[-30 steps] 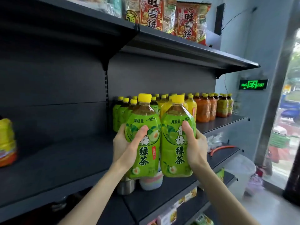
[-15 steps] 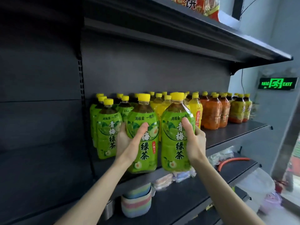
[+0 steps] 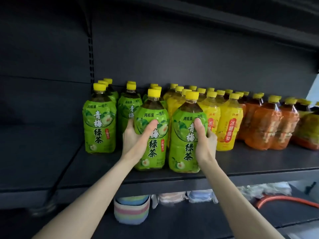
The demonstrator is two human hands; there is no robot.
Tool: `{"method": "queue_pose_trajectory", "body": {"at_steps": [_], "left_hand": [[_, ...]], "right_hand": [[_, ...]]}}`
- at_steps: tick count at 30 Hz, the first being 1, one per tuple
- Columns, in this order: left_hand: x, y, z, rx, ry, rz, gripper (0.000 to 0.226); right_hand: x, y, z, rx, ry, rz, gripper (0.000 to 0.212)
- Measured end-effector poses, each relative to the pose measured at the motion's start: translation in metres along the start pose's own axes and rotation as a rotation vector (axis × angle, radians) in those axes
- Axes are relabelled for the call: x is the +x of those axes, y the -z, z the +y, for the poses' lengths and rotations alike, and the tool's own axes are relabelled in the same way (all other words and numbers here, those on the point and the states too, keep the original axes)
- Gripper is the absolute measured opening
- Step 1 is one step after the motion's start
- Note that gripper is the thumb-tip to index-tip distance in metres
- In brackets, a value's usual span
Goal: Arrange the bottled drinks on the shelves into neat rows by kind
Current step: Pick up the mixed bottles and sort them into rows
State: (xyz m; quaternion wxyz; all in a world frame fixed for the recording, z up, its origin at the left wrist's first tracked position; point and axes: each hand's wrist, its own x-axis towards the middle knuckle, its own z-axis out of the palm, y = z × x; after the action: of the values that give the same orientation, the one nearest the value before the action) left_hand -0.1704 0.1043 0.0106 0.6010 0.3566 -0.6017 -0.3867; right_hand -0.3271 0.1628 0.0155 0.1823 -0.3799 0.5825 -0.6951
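Note:
My left hand grips one green tea bottle and my right hand grips a second green tea bottle. Both bottles have yellow caps and stand upright, side by side, at the front of the dark shelf. Behind and to their left stand more green tea bottles in rows. Right of them come yellow-labelled bottles, then orange-labelled bottles.
The shelf section left of the upright post holds nothing that I can see. On the lower shelf lie a striped pastel stack, wrapped packs and an orange hose. Another shelf hangs overhead.
I have carried both green bottles up and forward from in front of the shelf onto its front edge. The view has moved closer and to the right.

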Motion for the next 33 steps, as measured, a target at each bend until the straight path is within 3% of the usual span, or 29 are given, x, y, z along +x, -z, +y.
{"method": "queue_pose_trajectory", "body": {"at_steps": [6, 10, 14, 18, 21, 24, 27, 30, 33], "left_hand": [[0.006, -0.017, -0.006, 0.033, 0.031, 0.017, 0.093], [0.019, -0.023, -0.017, 0.079, 0.049, -0.028, 0.068], [0.030, -0.031, -0.023, 0.100, 0.079, -0.056, 0.068], [0.038, -0.037, -0.031, 0.108, 0.076, 0.021, 0.077], [0.037, -0.040, -0.036, 0.058, 0.017, 0.067, 0.075], [0.031, -0.043, -0.042, 0.011, -0.003, 0.097, 0.060], [0.032, -0.048, -0.043, -0.004, 0.007, 0.089, 0.058], [0.035, -0.051, -0.043, 0.007, 0.004, 0.080, 0.062], [0.037, -0.052, -0.046, 0.012, 0.020, 0.073, 0.063]], "right_hand": [[0.017, 0.005, 0.021, 0.089, -0.046, -0.045, 0.119], [0.026, 0.003, 0.023, 0.099, -0.032, -0.078, 0.089], [0.031, 0.001, 0.028, 0.093, 0.001, -0.082, 0.085], [0.032, 0.001, 0.027, 0.109, 0.024, -0.098, 0.052], [0.033, 0.002, 0.029, 0.114, 0.031, -0.105, 0.051], [0.033, 0.002, 0.029, 0.119, 0.042, -0.123, 0.042], [0.034, 0.002, 0.031, 0.123, 0.053, -0.120, 0.056], [0.033, 0.002, 0.028, 0.124, 0.056, -0.121, 0.040], [0.033, 0.001, 0.031, 0.123, 0.050, -0.108, 0.056]]}}
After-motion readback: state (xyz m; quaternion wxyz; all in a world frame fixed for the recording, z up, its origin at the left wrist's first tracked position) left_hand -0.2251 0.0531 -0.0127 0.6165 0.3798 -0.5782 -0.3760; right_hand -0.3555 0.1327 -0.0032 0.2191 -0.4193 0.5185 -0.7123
